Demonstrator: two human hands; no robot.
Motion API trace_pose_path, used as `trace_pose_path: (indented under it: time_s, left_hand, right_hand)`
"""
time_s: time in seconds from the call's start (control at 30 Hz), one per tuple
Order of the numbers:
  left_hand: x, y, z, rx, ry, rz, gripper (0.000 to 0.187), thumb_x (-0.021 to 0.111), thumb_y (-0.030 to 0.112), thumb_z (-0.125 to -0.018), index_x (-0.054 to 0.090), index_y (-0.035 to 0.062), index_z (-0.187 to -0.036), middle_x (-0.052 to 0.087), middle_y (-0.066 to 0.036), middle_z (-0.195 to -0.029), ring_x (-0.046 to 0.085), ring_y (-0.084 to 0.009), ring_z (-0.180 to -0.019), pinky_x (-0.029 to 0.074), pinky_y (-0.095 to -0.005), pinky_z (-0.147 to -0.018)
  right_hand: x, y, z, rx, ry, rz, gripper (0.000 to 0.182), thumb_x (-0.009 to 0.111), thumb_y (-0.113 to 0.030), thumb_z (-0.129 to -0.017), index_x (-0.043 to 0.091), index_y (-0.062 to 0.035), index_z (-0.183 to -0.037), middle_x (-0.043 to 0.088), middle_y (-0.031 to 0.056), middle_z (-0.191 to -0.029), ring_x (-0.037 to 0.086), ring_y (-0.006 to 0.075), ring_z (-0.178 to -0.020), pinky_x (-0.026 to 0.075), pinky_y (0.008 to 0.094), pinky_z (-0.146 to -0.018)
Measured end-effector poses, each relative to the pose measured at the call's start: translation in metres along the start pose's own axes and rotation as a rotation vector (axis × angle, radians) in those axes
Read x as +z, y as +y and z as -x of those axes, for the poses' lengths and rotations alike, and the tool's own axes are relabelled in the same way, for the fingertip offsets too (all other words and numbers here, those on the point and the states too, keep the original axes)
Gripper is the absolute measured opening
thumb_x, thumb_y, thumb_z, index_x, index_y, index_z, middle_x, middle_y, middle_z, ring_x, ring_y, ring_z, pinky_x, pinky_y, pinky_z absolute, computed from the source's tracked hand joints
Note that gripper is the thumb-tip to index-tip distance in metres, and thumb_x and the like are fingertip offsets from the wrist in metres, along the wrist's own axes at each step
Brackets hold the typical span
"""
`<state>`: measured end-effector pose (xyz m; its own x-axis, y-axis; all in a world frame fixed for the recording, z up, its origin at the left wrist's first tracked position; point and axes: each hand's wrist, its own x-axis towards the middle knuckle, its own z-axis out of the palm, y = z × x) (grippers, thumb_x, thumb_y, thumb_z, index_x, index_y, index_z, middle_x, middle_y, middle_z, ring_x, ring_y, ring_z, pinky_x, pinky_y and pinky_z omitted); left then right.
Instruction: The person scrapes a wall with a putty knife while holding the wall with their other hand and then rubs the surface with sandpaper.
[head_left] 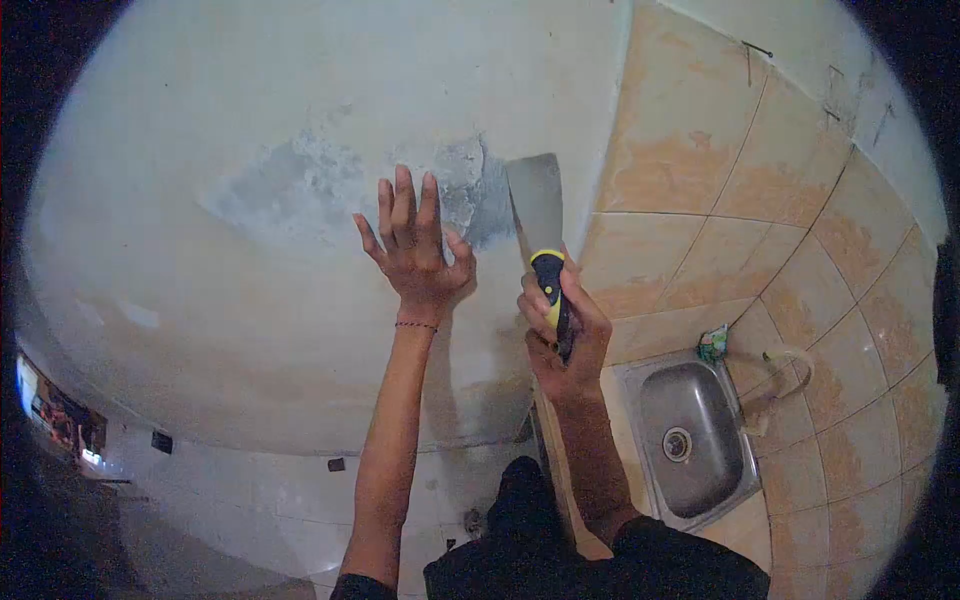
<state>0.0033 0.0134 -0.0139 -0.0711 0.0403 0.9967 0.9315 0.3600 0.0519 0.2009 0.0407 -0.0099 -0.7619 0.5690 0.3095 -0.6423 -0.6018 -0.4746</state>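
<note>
Putty knife (547, 290), yellow-and-black handle, in right hand (568, 335); left of it, left hand (418, 265), spread at grey wall patch (290, 190).

Grey metal blade (539, 195), matt and smooth; black-and-yellow grip, plastic-looking. Painted wall (280, 90) smooth, its grey patch (300, 190) rough. Sink (690, 430) shiny metal; glossy tiles (690, 150) right.

The black-and-yellow scraper (538, 215) stands nearly upright, broad blade uppermost.
</note>
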Motion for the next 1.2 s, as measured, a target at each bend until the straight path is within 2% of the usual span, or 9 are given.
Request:
trace_pose_path:
  time_s: [0.13,0.23,0.33,0.53,0.63,0.73,0.83,0.93,1.2]
  left_hand:
    - [-0.001,0.000,0.000,-0.012,-0.011,0.003,0.067,0.047,0.027,-0.082,0.046,0.0160,-0.147,0.040,-0.008,-0.155,0.031,-0.0265,-0.146,0.004,-0.0538,-0.122]
    - [-0.001,0.001,-0.001,-0.021,-0.005,0.025,0.067,0.049,0.026,-0.081,0.046,0.0161,-0.147,0.040,-0.009,-0.155,0.031,-0.0266,-0.146,0.004,-0.0537,-0.122]
    - [-0.002,0.001,-0.001,-0.019,-0.005,0.024,0.066,0.049,0.026,-0.081,0.047,0.0161,-0.147,0.041,-0.009,-0.155,0.031,-0.0268,-0.146,0.004,-0.0537,-0.122]
    - [0.000,0.000,-0.001,-0.016,0.003,0.010,0.065,0.048,0.026,-0.082,0.047,0.0163,-0.147,0.041,-0.009,-0.154,0.032,-0.0270,-0.146,0.003,-0.0535,-0.122]
    - [0.002,0.000,-0.001,-0.013,0.020,0.005,0.065,0.047,0.027,-0.083,0.047,0.0158,-0.147,0.042,-0.009,-0.154,0.032,-0.0273,-0.146,0.003,-0.0533,-0.122]
    - [0.002,0.002,-0.001,-0.008,0.032,0.011,0.064,0.046,0.028,-0.084,0.048,0.0149,-0.146,0.042,-0.010,-0.154,0.033,-0.0279,-0.145,0.003,-0.0531,-0.122]
    - [0.004,0.002,-0.002,0.000,0.044,0.014,0.063,0.045,0.029,-0.084,0.049,0.0141,-0.146,0.042,-0.010,-0.154,0.033,-0.0285,-0.145,0.003,-0.0525,-0.122]
    - [0.003,0.003,-0.002,0.003,0.037,0.006,0.063,0.044,0.029,-0.085,0.049,0.0137,-0.145,0.042,-0.011,-0.154,0.033,-0.0288,-0.145,0.003,-0.0521,-0.122]
    - [0.005,-0.001,-0.001,0.018,0.039,-0.011,0.062,0.044,0.032,-0.085,0.050,0.0140,-0.145,0.042,-0.012,-0.154,0.033,-0.0283,-0.145,0.002,-0.0514,-0.121]
  right_hand:
    - [-0.013,0.013,0.007,0.001,0.060,-0.116,0.045,0.047,-0.032,-0.105,0.035,-0.0149,-0.144,0.040,0.0037,-0.080,0.037,0.0056,-0.051,0.036,0.0154,-0.033]
    - [-0.015,0.014,0.014,-0.051,-0.018,-0.079,0.057,0.051,-0.031,-0.103,0.025,-0.0229,-0.153,0.040,0.0048,-0.085,0.038,0.0071,-0.051,0.038,0.0156,-0.034]
    - [-0.013,0.007,0.010,-0.021,-0.073,-0.042,0.082,0.058,-0.031,-0.099,0.002,-0.0270,-0.159,0.040,0.0034,-0.084,0.040,0.0063,-0.052,0.039,0.0163,-0.035]
    - [-0.035,0.009,0.011,0.098,-0.231,-0.260,0.069,0.051,-0.024,-0.103,0.009,-0.0335,-0.158,0.037,0.0054,-0.083,0.035,0.0081,-0.047,0.041,0.0178,-0.035]
    - [-0.044,0.020,0.024,0.204,-0.115,-0.557,0.049,0.043,-0.025,-0.106,0.026,-0.0182,-0.152,0.037,0.0052,-0.080,0.033,0.0085,-0.045,0.038,0.0178,-0.031]
    - [-0.041,0.018,0.022,0.297,-0.081,-0.700,0.024,0.043,-0.026,-0.106,0.046,-0.0075,-0.121,0.038,0.0037,-0.077,0.034,0.0075,-0.044,0.031,0.0168,-0.028]
    - [-0.026,0.010,0.020,0.318,-0.088,-0.712,0.023,0.042,-0.026,-0.106,0.040,-0.0042,-0.098,0.037,0.0045,-0.076,0.035,0.0082,-0.046,0.031,0.0173,-0.027]
    - [-0.026,0.010,0.027,0.324,-0.061,-0.781,0.022,0.036,-0.021,-0.108,0.039,0.0005,-0.112,0.036,0.0047,-0.077,0.034,0.0065,-0.045,0.032,0.0170,-0.026]
    - [-0.015,0.008,0.025,0.344,-0.063,-0.863,0.024,0.034,-0.022,-0.108,0.034,-0.0016,-0.095,0.035,0.0041,-0.076,0.035,0.0069,-0.045,0.032,0.0177,-0.026]
